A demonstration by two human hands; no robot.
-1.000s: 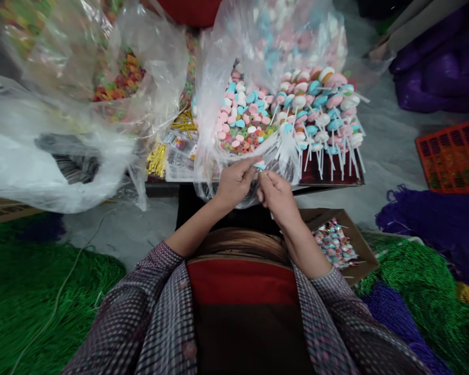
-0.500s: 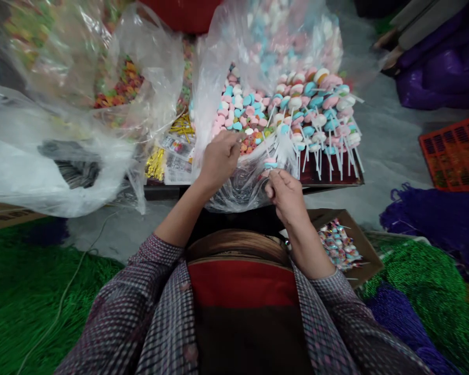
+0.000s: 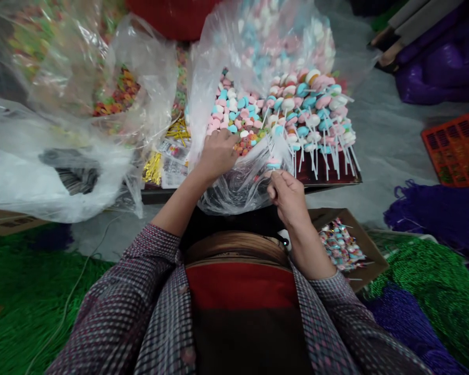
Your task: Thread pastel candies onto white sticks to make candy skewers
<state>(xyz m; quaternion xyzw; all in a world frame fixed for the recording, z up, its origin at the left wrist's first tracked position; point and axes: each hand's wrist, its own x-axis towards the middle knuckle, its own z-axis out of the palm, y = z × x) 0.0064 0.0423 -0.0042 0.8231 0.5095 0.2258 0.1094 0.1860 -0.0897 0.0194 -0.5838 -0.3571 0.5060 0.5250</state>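
Observation:
My left hand rests at the near edge of a heap of loose pink, white and blue candies, its slightly apart fingers reaching over them and their tips partly hidden. Beside it lie small orange and red ring gummies. My right hand pinches a thin candy skewer, most of its stick covered by the fingers. Pink and blue candy pieces are threaded on it just above the fingertips. Under both hands spreads a clear plastic bag, holding the loose candies.
Finished-looking candy skewers with white sticks are piled at the table's right end. A cardboard box of wrapped sweets stands below. Left are bags of gummies and gold twist ties. An orange crate and a person's feet are at right.
My left hand has gone from a curled position above the candies to lying lower over the heap, fingers more stretched. The right hand keeps its pinch almost in place. The view has shifted slightly.

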